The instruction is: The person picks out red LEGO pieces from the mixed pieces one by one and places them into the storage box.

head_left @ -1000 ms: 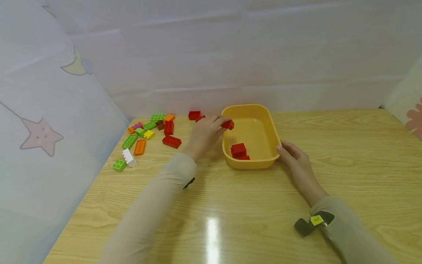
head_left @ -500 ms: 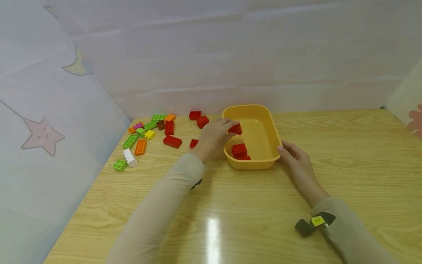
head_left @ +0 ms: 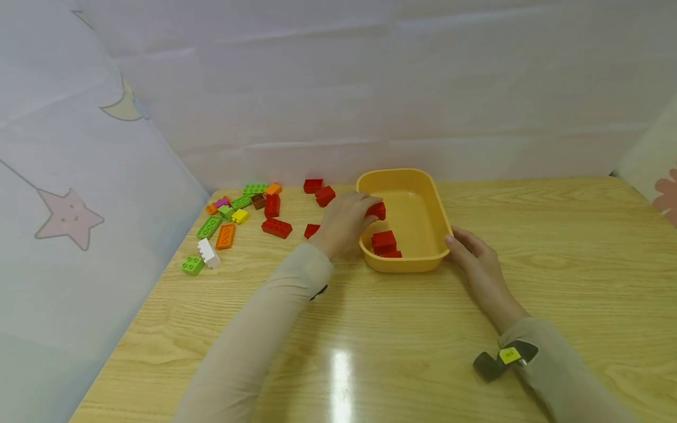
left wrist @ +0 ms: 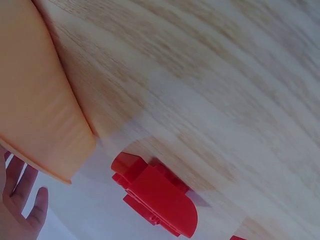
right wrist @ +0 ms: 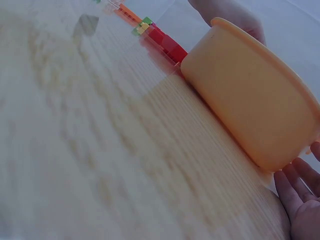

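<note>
Brick [head_left: 378, 211] pinched in your left hand [head_left: 345, 221] sits at the left side of the tub [head_left: 407, 265], while your right hand [head_left: 478, 261] rests straightish fingers against its near right corner, presumably to steady it, with loose bricks [head_left: 277, 227] leftward on the table [head_left: 396, 323].

A play corner, I'd say: toy bricks [head_left: 240, 217] at nine o'clock, cartoon star [head_left: 70, 220] on the sheet [head_left: 58, 282] beyond, moon [head_left: 125, 107] at ten.
</note>
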Tool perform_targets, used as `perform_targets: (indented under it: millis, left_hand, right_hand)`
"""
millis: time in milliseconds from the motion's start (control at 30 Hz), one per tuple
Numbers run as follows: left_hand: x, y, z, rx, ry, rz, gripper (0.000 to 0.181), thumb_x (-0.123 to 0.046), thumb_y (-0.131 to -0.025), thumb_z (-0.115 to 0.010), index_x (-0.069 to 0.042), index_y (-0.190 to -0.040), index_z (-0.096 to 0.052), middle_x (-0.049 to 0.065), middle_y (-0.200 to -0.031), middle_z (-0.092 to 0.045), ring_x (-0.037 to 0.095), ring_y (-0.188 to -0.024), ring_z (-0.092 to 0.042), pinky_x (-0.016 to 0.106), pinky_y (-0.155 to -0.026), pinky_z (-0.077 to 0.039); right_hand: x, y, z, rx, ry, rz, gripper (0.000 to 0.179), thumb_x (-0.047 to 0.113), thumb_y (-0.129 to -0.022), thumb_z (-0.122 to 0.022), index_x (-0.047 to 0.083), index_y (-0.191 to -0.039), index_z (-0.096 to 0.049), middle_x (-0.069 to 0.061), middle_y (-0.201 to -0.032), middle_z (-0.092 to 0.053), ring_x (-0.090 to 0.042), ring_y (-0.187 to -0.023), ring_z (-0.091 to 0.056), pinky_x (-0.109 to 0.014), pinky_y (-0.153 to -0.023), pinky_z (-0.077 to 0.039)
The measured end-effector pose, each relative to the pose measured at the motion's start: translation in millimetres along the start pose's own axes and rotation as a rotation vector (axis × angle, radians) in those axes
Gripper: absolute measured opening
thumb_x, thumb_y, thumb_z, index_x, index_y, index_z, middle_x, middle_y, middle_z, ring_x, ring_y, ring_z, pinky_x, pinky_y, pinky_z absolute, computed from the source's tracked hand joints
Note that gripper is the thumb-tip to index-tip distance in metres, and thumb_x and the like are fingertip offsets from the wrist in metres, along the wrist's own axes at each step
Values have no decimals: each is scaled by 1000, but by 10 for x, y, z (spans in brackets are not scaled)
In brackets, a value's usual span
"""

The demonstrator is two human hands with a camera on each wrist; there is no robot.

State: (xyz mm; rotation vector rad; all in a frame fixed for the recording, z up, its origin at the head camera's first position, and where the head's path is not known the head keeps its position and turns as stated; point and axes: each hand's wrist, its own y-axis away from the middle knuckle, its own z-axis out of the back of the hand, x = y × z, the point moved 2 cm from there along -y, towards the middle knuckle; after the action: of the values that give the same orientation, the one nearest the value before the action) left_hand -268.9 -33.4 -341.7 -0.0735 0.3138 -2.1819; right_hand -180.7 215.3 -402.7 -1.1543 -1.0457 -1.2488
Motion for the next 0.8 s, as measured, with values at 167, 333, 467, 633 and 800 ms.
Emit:
perform_targets:
  millis: [167,333,467,633,800]
  left_hand:
    - [-12,-12,0,-9,-48,-28,39,-26,-96,-67,-18,-134,-63,-2,-124,-65,18,-111,-61,31,-96,-48]
    - [-20,-22,-6,-38,-85,-58,35,-25,-95,-69,-19,-130,-65,-3,-122,-66,18,-108,-61,30,-94,-49]
    - [-25,-8,-15,-39,-87,-72,31,-23,-96,-68,-19,-127,-66,-3,-119,-67,18,-108,-61,31,-95,-48]
    - [-25,26,27,-20,-88,-72,28,-25,-99,-63,-20,-126,-65,-4,-120,-66,18,-111,-60,32,-93,-48]
    - [38,27,127,-69,-123,-75,25,-27,-100,-61,-20,-123,-67,-5,-118,-67,16,-111,-61,32,-94,-48]
  right_hand:
    - [-2,0,7,1,11,-7,64,40,-102,-54,-3,-148,-40,-24,-147,-43,-1,-107,-60,-11,-89,-46]
    - [-4,-1,14,2,21,-13,65,42,-101,-54,0,-149,-40,-23,-148,-43,-2,-108,-60,-11,-89,-46]
    - [-17,10,17,4,30,-16,65,42,-101,-54,0,-149,-40,-22,-148,-43,-2,-108,-59,-10,-89,-45]
    - [-33,2,12,3,29,-11,63,41,-102,-53,-1,-148,-41,-23,-146,-45,-3,-108,-59,-11,-90,-45]
    - [-32,-13,12,-7,27,-6,64,42,-102,-53,-1,-147,-42,-22,-145,-46,-2,-109,-58,-11,-90,-46]
